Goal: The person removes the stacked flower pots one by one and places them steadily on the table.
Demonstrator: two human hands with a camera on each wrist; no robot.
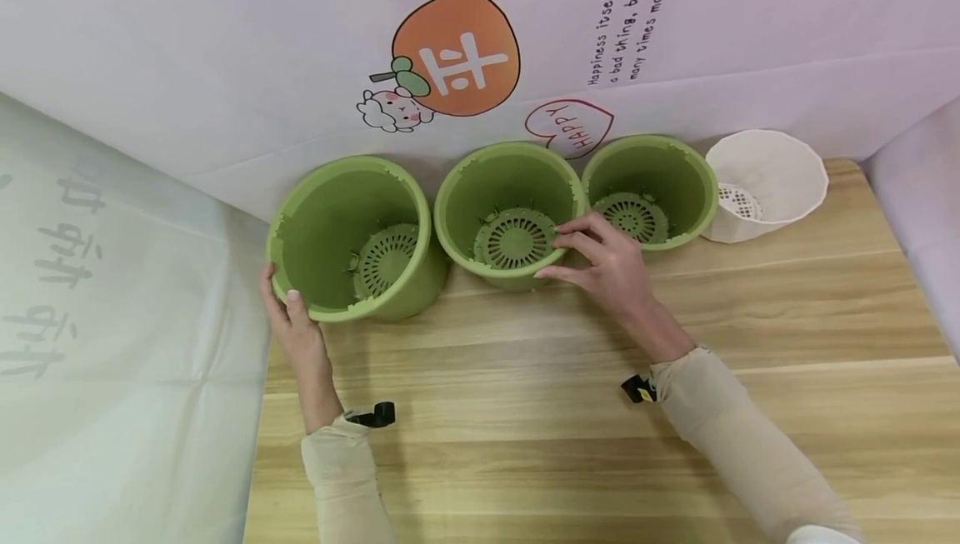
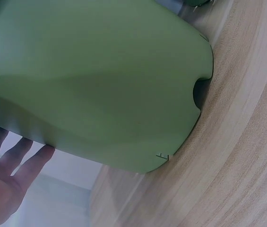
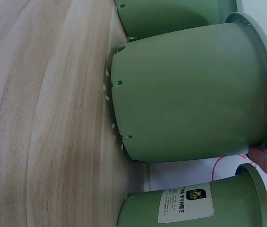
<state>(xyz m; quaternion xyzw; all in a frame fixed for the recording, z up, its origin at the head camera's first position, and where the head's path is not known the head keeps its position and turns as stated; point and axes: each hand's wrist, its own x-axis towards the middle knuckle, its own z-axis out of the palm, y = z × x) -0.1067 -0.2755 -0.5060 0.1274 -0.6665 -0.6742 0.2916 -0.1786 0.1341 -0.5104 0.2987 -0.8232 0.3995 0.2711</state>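
Three green plastic flowerpots stand in a row, with slotted bases visible inside. At the left end, the largest flowerpot (image 1: 318, 211) has my left hand (image 1: 296, 340) at its near left rim, thumb at the rim and fingers along the outside. The left wrist view shows those fingers against the pot's side wall (image 2: 95, 99). My right hand (image 1: 607, 265) holds the right rim of the middle flowerpot (image 1: 506, 177), fingertips on the rim and thumb below it. In the right wrist view the same middle pot (image 3: 190, 94) stands upright on the wood.
Right of the middle pot stands a smaller green flowerpot (image 1: 660, 173), which bears a white label (image 3: 185, 202). A white faceted pot (image 1: 783, 173) ends the row. Behind is a printed cloth wall (image 1: 300, 69); the wooden tabletop (image 1: 510, 411) extends in front.
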